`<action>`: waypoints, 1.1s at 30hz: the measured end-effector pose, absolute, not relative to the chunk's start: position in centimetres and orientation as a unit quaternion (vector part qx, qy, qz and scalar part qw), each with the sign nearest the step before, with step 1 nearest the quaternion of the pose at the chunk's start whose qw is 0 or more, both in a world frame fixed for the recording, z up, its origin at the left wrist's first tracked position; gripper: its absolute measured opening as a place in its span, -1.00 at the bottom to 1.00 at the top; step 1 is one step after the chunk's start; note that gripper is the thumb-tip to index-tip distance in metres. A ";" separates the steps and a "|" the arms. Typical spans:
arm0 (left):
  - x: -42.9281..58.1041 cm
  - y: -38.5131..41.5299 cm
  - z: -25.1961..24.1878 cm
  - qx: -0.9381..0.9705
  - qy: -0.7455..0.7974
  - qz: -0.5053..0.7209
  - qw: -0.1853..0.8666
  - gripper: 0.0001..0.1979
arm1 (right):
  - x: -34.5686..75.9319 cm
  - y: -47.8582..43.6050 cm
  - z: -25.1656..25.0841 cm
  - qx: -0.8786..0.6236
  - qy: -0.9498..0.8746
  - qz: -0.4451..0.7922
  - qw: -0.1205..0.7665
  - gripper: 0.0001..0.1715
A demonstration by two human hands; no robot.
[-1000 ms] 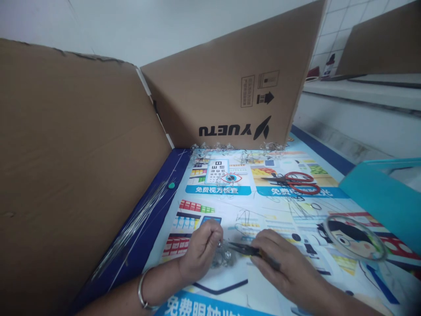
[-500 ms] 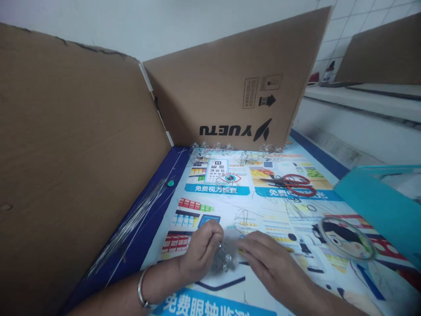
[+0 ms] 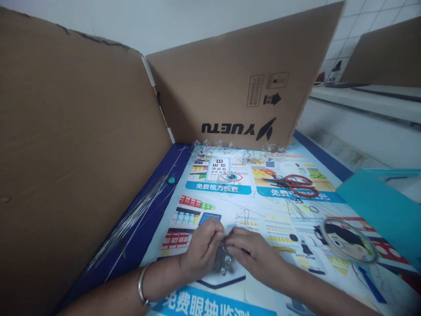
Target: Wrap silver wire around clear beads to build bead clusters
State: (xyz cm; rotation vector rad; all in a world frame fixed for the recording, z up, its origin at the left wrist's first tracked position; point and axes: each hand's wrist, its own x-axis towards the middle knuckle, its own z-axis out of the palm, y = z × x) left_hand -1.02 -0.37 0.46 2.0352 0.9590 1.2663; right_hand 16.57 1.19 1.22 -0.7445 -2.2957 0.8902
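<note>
My left hand point(image 3: 204, 245), with a silver bangle at its wrist, is closed in a fist around a beaded wire piece point(image 3: 226, 260). Its clear, shiny beads hang down from the fist over the printed table cover. Against the thumb side of that fist, my right hand point(image 3: 251, 250) is closed in a pinch just above the beads. What lies between its fingertips is hidden. Thin bent wires point(image 3: 245, 215) lie on the cover just beyond both hands.
Cardboard panels point(image 3: 82, 131) stand at the left and back. Clear beaded pieces point(image 3: 217, 145) line the back panel's foot. A bundle of straight wires point(image 3: 138, 215) and a green lump point(image 3: 171, 180) lie left. Rightward are red-handled scissors point(image 3: 301, 181), a pale ring point(image 3: 375, 253) and a teal box point(image 3: 384, 197).
My right hand has moved left, from apart to meeting my left hand, and its fingers have closed into a pinch. The left fist stays around the beaded wire piece.
</note>
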 end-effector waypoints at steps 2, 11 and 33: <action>-1.0 -0.4 0.5 0.761 0.361 0.462 0.279 -0.74 | 16.5 1.2 1.1 -0.282 -0.854 0.343 0.272 -0.74; -1.1 -0.3 0.4 0.767 0.378 0.448 0.263 -0.74 | 16.9 1.1 1.0 -0.286 -0.839 0.371 0.275 -0.83; -2.0 0.2 1.4 0.774 0.380 0.431 0.267 -0.75 | 17.3 -0.4 -0.5 -0.285 -0.867 0.279 0.299 -0.77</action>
